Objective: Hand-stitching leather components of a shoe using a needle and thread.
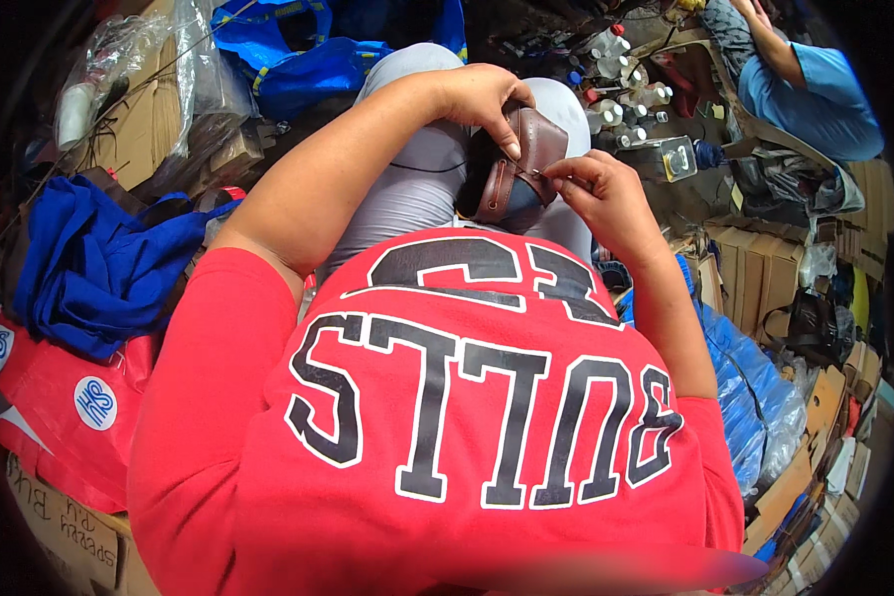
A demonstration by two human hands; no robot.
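Observation:
A brown leather shoe (541, 142) rests tilted across my lap between the knees, with a lace and metal eyelets on its lower side. My left hand (489, 102) is closed round the shoe from the left, its thumb pressed on the leather and some fingertips hidden behind. At the shoe's right edge, my right hand (596, 189) pinches something thin and small between thumb and forefinger, too small to name. A dark thin strand (422, 166) crosses my left grey trouser leg (392, 204).
Blue cloth (99, 263) lies over a red bag (55, 397) on the left. Beyond my knees are a blue bag (313, 60) and several bottles (611, 114). On the right stand cardboard (755, 263) and blue plastic sheeting (730, 372). Another person's blue sleeve (829, 84) shows at upper right.

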